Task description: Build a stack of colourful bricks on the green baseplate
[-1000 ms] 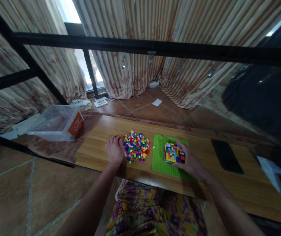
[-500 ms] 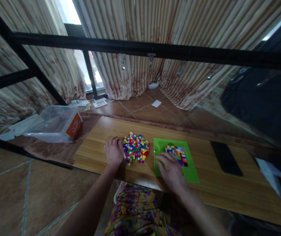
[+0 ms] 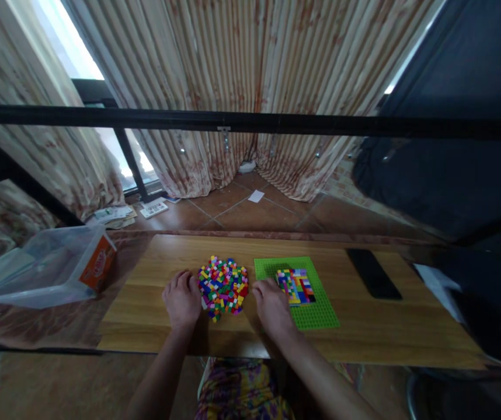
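Note:
A heap of small colourful toy bricks (image 3: 223, 286) lies on the wooden table. Beside its left edge rests my left hand (image 3: 183, 300), palm down on the wood, fingers loosely bent and no brick visible in it. My right hand (image 3: 273, 306) is at the left edge of a green baseplate (image 3: 318, 315), between the plate and the heap. Its thumb and fingers are drawn together in a pinch; whatever is between them is hidden. On the plate, just right of that hand, sits a flat multicoloured block of joined bricks (image 3: 296, 286).
A black phone-like slab (image 3: 373, 274) lies right of the baseplate, with white paper (image 3: 438, 289) beyond it. Left of the table stands a clear plastic box (image 3: 53, 268) with an orange label. A black metal bar (image 3: 250, 122) crosses in front of the curtains.
The view has turned and shifted. My right hand has moved left, off the middle of the baseplate to its left edge, and its fingers have closed. My left hand stays beside the heap.

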Demonstrator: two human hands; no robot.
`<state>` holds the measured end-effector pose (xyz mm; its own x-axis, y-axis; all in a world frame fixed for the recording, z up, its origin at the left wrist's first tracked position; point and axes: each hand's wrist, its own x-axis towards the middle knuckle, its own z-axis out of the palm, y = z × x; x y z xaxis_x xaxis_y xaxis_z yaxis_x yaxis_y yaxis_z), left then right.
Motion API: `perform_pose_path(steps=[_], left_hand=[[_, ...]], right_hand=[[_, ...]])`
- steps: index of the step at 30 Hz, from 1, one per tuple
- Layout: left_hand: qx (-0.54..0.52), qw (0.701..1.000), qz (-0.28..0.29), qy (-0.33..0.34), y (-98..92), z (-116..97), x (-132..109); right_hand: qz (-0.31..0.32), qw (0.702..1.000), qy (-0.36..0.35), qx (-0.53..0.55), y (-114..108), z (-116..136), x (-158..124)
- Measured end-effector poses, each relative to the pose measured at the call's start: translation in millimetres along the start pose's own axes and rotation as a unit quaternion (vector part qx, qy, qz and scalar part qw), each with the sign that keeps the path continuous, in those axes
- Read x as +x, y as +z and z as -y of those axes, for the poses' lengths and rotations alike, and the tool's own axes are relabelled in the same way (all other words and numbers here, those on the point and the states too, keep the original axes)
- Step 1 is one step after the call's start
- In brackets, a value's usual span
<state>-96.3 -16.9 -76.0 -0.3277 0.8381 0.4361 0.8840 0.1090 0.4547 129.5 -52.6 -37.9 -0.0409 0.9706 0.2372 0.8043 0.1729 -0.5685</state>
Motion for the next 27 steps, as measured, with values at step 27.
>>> perform_pose_path(steps=[27], left_hand=[[0.05,0.998,0.029,0.025,-2.2,3.3,7.6]], right_hand=[[-0.065,0.982,0.173,-0.028,-60.3,-65.6,19.4]])
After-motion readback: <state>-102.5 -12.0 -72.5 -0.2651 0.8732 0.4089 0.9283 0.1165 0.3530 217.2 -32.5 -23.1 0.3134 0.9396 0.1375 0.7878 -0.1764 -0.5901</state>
